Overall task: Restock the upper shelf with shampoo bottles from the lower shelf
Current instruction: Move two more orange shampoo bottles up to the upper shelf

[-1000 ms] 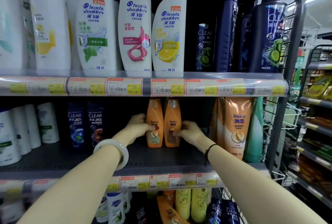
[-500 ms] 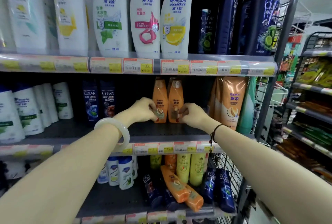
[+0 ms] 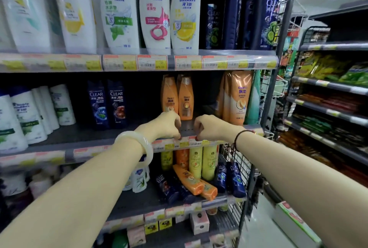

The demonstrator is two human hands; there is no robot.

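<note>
Rejoice shampoo bottles (image 3: 185, 98) now stand released on the upper shelf (image 3: 79, 136). My left hand (image 3: 162, 126) and right hand (image 3: 209, 128) have drawn back to its edge, curled and empty, so this pair looks placed.

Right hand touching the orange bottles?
Apart. The head view shows the right hand curled at the front edge of the shelf, and bare shelf shows between it and the nearer orange bottle.
</note>
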